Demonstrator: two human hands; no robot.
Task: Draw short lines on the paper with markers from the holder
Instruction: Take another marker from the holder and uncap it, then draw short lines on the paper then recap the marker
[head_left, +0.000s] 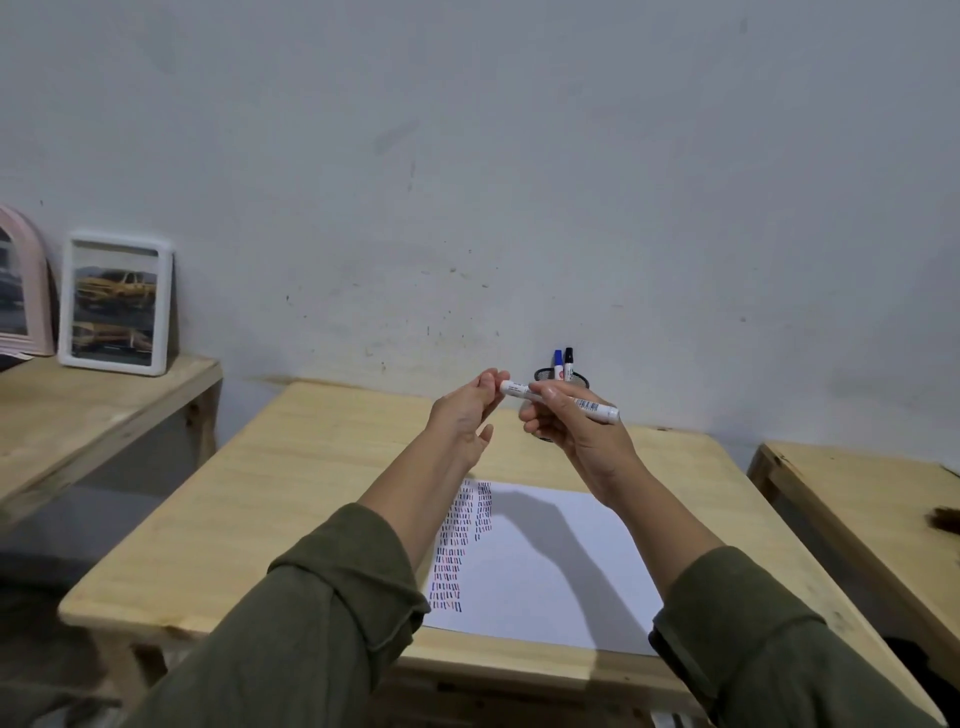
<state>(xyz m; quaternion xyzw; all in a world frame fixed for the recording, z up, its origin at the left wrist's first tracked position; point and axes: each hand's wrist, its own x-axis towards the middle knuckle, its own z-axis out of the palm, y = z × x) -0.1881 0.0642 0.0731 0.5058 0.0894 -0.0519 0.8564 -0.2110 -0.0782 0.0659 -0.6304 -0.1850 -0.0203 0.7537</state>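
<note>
A white marker (587, 404) with a barcode label is held level in the air by my right hand (576, 436), above the far half of the wooden table (291, 499). My left hand (470, 415) pinches the marker's left end with its fingertips; whether a cap is there is hidden. Behind my hands stands a dark mesh holder (545, 374) with a blue-capped marker (558, 364) and a black-capped marker (569, 362) upright in it. A white sheet of paper (561, 566) lies on the table below my arms, with columns of short blue and red lines (457, 551) along its left side.
The table stands against a pale wall. A second wooden surface at the left carries a white picture frame (114, 306) and a pink arched frame (21, 291). Another wooden table (852, 499) stands at the right, with a narrow gap between.
</note>
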